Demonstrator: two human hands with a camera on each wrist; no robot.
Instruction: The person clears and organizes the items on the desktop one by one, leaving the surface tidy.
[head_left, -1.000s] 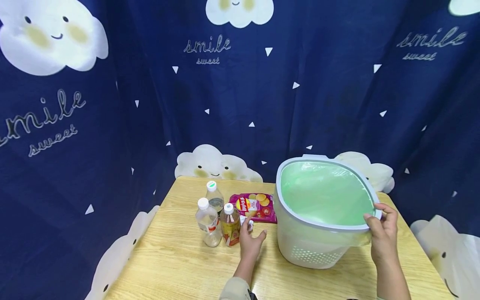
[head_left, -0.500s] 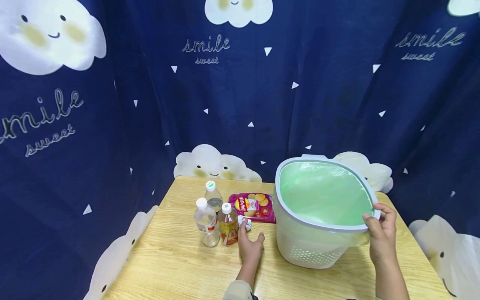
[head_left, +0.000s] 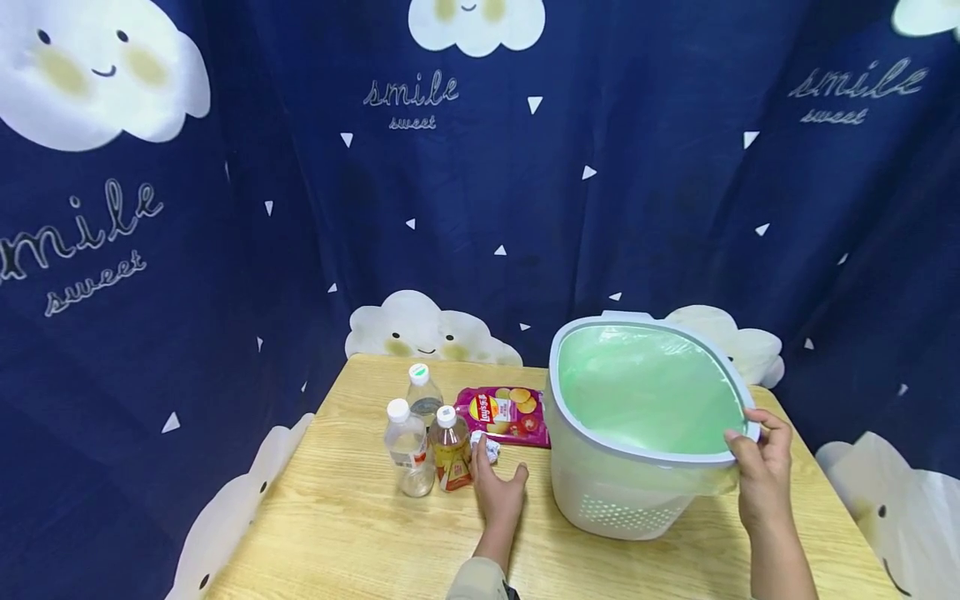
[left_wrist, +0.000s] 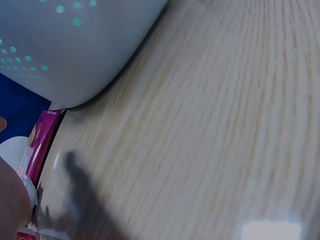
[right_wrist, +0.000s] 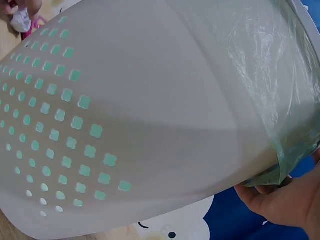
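Observation:
My left hand (head_left: 498,496) reaches over the table with thumb and fingers spread apart. Its fingertips are right at a small crumpled white paper (head_left: 492,450) and beside a bottle of amber drink (head_left: 453,457) with a white cap. In the left wrist view only part of that hand (left_wrist: 12,205) shows, at the left edge. On the right, my right hand (head_left: 765,467) grips the rim of a pale perforated plastic bin (head_left: 622,500), thumb on the inner side. A thin green bag (right_wrist: 265,75) lines the bin and folds over its outside.
Two clear plastic bottles, one in front (head_left: 411,454) and one behind (head_left: 424,402), stand left of the amber one. A purple Lay's chip packet (head_left: 513,414) lies flat between bottles and bin. Behind the wooden table (head_left: 322,492) hangs a blue cloud-print curtain (head_left: 465,192).
The amber bottle and the front clear bottle have shifted slightly left. My left fingertips have moved a little, and more of the crumpled paper shows. The right hand keeps its grip on the bin.

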